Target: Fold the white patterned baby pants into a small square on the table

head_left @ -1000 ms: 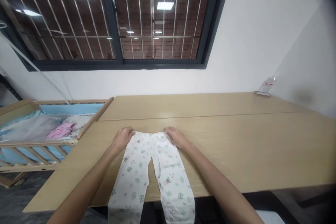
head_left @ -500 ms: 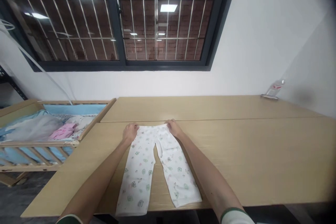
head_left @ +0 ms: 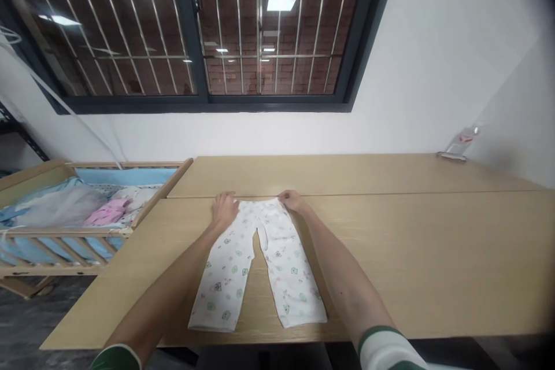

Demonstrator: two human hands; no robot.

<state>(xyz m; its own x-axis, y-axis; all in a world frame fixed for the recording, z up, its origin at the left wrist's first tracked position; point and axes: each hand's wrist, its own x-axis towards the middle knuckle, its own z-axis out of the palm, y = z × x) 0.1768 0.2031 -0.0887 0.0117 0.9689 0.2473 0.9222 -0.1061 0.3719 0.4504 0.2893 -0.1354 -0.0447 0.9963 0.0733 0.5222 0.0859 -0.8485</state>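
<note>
Printed white trousers (head_left: pixel 224 277) lie flat on the table (head_left: pixel 411 260), legs running from the far-end waistband (head_left: pixel 260 203) toward the near edge. Right hand (head_left: pixel 293 200) pinches the waistband's right corner; left hand (head_left: pixel 224 209) covers the left, grip undeterminable; both equally near

One head camera looks forward and downward from above and behind the left hand (head_left: pixel 224 210) and the right hand (head_left: pixel 292 200), including the window (head_left: pixel 191 40) beyond them.
</note>
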